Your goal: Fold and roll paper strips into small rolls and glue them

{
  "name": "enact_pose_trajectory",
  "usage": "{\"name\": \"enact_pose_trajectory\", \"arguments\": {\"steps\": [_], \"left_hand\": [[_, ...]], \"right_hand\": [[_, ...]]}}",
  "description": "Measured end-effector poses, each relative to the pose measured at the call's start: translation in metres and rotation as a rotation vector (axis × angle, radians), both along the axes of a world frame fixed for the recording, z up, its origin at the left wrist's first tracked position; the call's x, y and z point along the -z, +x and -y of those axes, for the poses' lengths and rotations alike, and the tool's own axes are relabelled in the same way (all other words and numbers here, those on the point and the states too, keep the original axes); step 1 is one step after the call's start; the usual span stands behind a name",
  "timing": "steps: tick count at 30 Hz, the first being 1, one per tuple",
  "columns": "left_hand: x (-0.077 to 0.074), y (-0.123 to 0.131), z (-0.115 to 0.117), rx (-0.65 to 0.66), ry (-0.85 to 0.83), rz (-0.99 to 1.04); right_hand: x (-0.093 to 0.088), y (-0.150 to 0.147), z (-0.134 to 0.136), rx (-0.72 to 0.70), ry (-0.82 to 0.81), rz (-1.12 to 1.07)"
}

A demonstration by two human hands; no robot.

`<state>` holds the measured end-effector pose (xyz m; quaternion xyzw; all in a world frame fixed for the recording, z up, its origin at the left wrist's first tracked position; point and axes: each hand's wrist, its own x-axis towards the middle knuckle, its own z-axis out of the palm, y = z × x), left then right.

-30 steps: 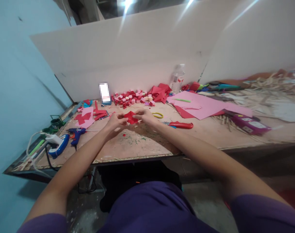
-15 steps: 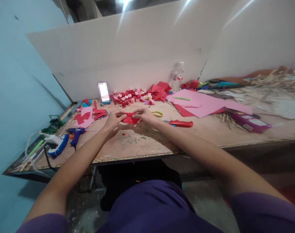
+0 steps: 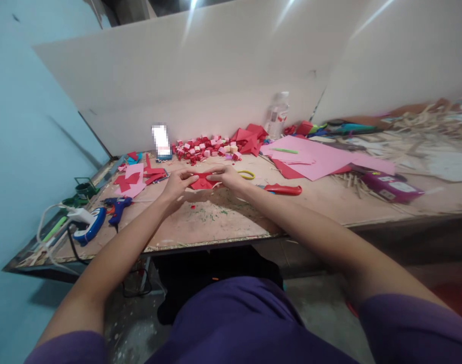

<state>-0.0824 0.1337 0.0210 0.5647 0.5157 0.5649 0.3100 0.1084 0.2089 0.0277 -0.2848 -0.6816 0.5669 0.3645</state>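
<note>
A piece of folded red paper is held between both hands just above the table. My left hand pinches its left end, thumb on the near face. At the right end, my right hand grips the paper in the same way. The fingers hide the paper's far edge in part. Behind the hands lies a pile of small red and pink folded paper pieces. Yellow scissor handles show just right of my right hand, and a red-handled tool lies farther right.
To the left lie a blue glue gun, a blue-and-white power strip with cables and red and pink paper scraps. A phone stands at the back. Pink sheets, a bottle and a purple packet are on the right.
The camera view has shifted slightly. Both hands keep their grip on the red paper, whose near face now appears a little flatter and wider.
</note>
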Motion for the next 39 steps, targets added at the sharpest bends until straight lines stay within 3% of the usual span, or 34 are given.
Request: {"name": "enact_pose_trajectory", "arguments": {"steps": [7,13,18,23,39], "left_hand": [[-0.004,0.002,0.005,0.006,0.019,0.119],[-0.010,0.007,0.012,0.040,0.017,-0.007],[-0.008,0.006,0.010,0.012,0.024,0.019],[-0.003,-0.002,0.000,0.012,0.020,-0.085],[0.004,-0.006,-0.004,-0.010,-0.054,-0.033]], "right_hand": [[0.000,0.001,-0.002,-0.065,-0.122,-0.098],[-0.003,0.003,0.001,-0.013,-0.088,-0.053],[-0.006,0.007,0.003,-0.074,-0.032,0.011],[-0.005,0.005,0.002,-0.094,-0.005,0.065],[0.002,0.001,-0.004,-0.084,0.101,0.125]]}}
